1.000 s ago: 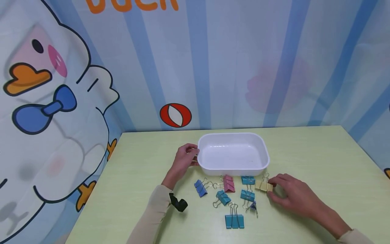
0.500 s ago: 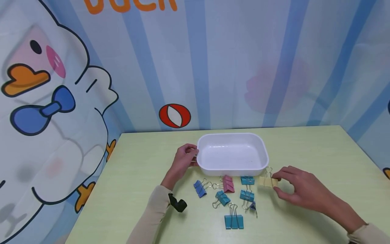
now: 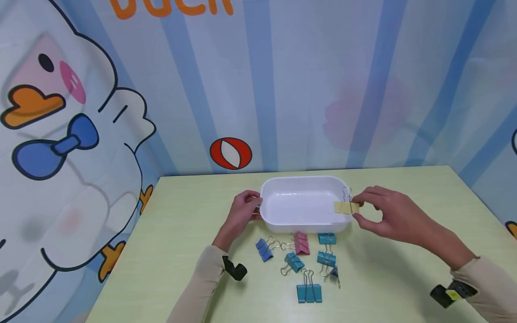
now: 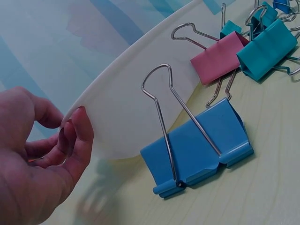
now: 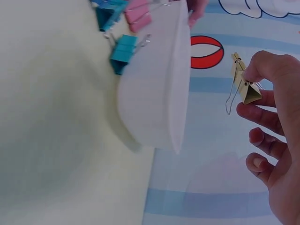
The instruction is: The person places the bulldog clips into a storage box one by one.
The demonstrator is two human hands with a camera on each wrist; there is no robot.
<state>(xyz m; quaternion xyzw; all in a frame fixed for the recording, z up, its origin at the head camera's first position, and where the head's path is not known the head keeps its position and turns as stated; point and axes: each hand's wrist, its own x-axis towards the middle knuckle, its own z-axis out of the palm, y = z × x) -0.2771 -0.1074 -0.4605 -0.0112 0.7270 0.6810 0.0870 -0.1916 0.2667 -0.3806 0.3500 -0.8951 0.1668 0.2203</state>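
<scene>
In the head view my right hand (image 3: 387, 213) pinches a yellow binder clip (image 3: 343, 207) by one end, over the right side of a white plastic tray (image 3: 307, 228). The right wrist view shows this yellow clip (image 5: 246, 84) between thumb and fingers, wire handles sticking out. My left hand (image 3: 243, 208) grips the tray's left rim; in the left wrist view its fingertips (image 4: 83, 119) are at the tray's edge. In front of the tray lie a blue binder clip (image 3: 264, 249), a pink one (image 3: 301, 243) and several teal ones, including a larger one (image 3: 309, 293).
A small dark blue clip (image 3: 334, 272) lies beside a teal clip (image 3: 326, 258) on the pale yellow-green table (image 3: 424, 215). Behind the table hangs a striped blue cloth (image 3: 299, 89) with a duck print. Black wrist cameras are strapped on both sleeves.
My right hand has lifted the yellow binder clip off the table, from beside the teal clips, and carried it up and forward over the tray's right side. My left hand stays at the rim.
</scene>
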